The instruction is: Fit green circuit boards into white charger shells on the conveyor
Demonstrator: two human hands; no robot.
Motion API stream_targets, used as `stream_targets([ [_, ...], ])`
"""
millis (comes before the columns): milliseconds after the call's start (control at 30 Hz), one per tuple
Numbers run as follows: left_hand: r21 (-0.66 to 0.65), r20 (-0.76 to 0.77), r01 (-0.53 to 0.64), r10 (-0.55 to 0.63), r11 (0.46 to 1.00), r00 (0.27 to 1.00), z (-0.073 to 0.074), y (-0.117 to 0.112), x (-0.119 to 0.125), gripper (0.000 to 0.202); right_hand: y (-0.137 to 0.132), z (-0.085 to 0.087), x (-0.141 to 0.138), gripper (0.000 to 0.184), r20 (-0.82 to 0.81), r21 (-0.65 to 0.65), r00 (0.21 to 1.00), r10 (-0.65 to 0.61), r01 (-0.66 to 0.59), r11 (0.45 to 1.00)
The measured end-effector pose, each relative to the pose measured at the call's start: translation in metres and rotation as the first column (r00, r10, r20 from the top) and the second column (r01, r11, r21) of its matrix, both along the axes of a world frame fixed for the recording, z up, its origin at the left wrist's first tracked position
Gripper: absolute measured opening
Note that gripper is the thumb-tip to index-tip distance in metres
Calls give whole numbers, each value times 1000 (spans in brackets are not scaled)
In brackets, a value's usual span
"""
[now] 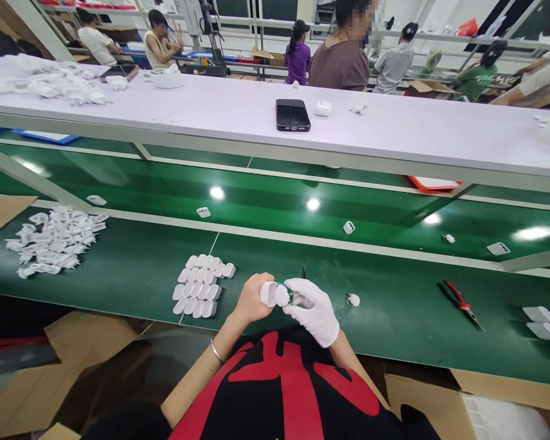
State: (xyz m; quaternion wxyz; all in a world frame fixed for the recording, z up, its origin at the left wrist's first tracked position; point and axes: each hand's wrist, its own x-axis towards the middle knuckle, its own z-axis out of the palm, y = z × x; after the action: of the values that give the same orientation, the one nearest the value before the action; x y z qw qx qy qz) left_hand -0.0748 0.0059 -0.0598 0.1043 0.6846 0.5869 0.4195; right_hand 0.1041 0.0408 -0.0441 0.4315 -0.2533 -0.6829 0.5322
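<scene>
Bare and wrapped round a small white plastic shell [268,294], my left hand [253,298] is in front of my chest. My right hand [315,310], in a white glove, pinches a small part with a round white face and a green circuit board [283,296]. The two pieces are side by side at the shell's mouth; whether they touch I cannot tell. Rows of white open shells [197,286] stand to the left of my hands. A similar white part with a circuit board [353,300] lies to the right.
A heap of white plastic parts [59,238] lies far left on the green bench [132,269]. Red-handled pliers [461,304] lie at right. Above the bench runs a white shelf [220,116] bearing a black phone [293,115]. Several people work beyond. Cardboard boxes [87,342] stand below.
</scene>
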Motion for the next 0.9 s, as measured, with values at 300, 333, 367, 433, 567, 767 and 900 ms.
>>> stream_targets([
  [300,-18,-56,38,-39,999,998,6,1,-3,21,1,-11,-5,46,-21,65,1000,20,-19,998],
  [333,-23,-63,41,-42,999,997,6,1,-4,21,0,-10,-5,46,-8,82,1000,17,-16,996],
  [367,-27,-69,42,-44,999,997,7,1,-4,21,-1,-9,-6,46,11,96,1000,14,-15,995],
  [433,-33,-81,47,-49,998,995,7,0,-5,22,-2,-5,-6,44,62,117,998,4,-11,993],
  [567,-43,-70,74,-77,996,995,11,-1,-6,22,-4,0,-7,43,88,63,996,14,-20,998],
  [767,-37,-89,75,-78,996,993,14,-2,-6,22,-7,5,-9,39,163,156,985,-61,35,987],
  [900,-31,-114,87,-90,996,989,13,-2,-6,21,-7,19,-11,34,271,189,962,-42,-11,982],
])
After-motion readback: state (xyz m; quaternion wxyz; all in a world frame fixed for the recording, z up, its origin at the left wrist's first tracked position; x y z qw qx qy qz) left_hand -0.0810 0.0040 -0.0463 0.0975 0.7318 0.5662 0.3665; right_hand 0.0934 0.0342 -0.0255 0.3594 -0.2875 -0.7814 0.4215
